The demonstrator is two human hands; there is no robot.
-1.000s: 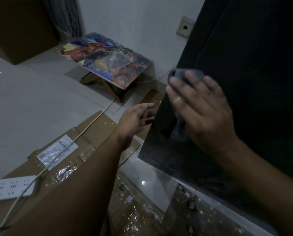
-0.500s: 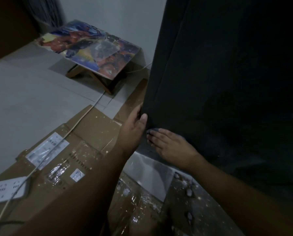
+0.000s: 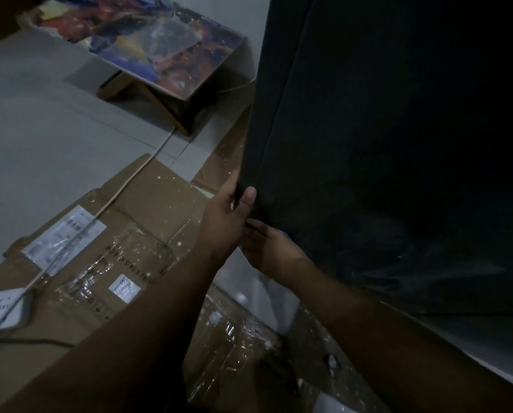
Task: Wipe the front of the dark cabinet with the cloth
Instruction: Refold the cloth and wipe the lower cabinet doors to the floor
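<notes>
Grey floor (image 3: pixel 40 129) runs off to my left, partly covered by flattened cardboard (image 3: pixel 148 210) spotted with pale flecks. The cabinet (image 3: pixel 398 144) fills the whole right side of my view, standing close in front of me, its lower left corner just above my hands.

My left hand (image 3: pixel 224 222) grips that corner's side edge, thumb laid on the front and fingers curled round behind. My right hand (image 3: pixel 267 251) sits just beneath it, touching the bottom of the corner. Its fingertips are hidden there, so I cannot tell how far it is closed or whether it holds anything. The cloth is not visible.

I judge the cabinet to be heavy and stiff, with a smooth front that a palm would slide on. The edge is the sensible place to steady it, as my left hand does. A cloth should be light and limp, best bunched under flat fingers.

By count: one cabinet, two hands, no cloth in view, one small table (image 3: pixel 148 46) with a colourful top, one power strip (image 3: pixel 2 305), one pale cable (image 3: pixel 124 186), and two white labels on the cardboard.
</notes>
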